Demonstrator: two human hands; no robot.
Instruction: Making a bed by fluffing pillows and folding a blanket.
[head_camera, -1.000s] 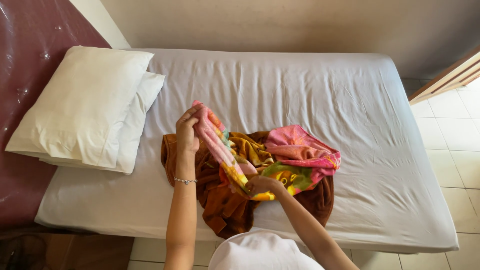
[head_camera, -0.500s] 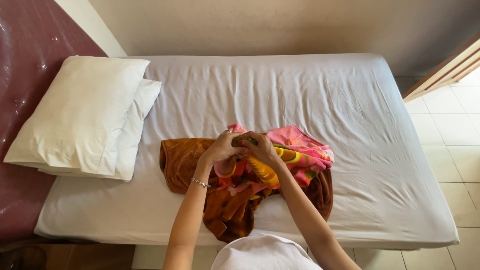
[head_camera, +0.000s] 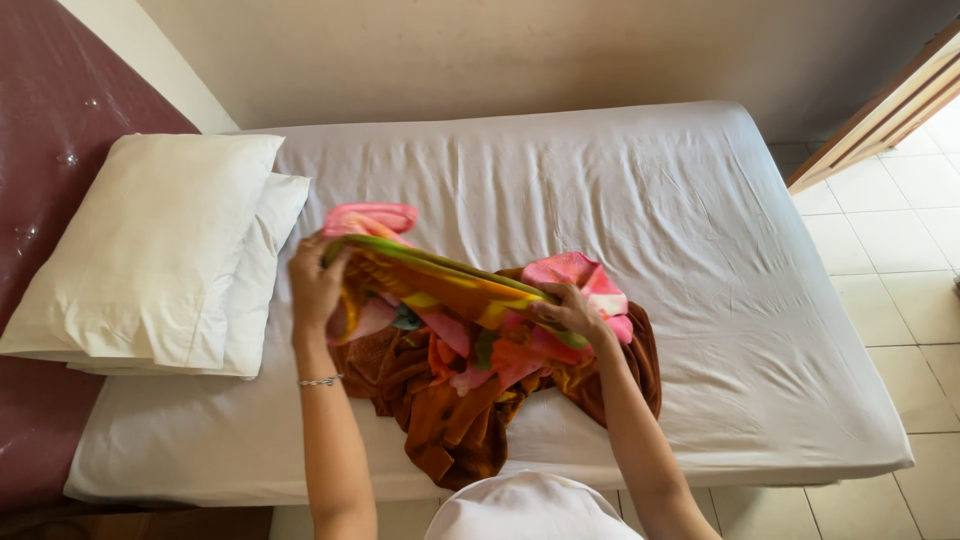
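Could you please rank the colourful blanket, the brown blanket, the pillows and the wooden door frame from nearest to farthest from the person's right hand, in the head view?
From the right hand:
1. Colourful blanket: gripped in that hand, stretched across to the left hand.
2. Brown blanket: on the mattress just beneath.
3. Pillows: stacked at the far left.
4. Wooden door frame: top right corner.

Both hands, left hand (head_camera: 315, 285) and right hand (head_camera: 568, 310), stretch a colourful blanket (head_camera: 440, 290) over the mattress (head_camera: 620, 200).

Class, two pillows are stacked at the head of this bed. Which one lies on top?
The larger cream pillow lies on top. The whiter pillow beneath it shows only along the side nearer the left hand.
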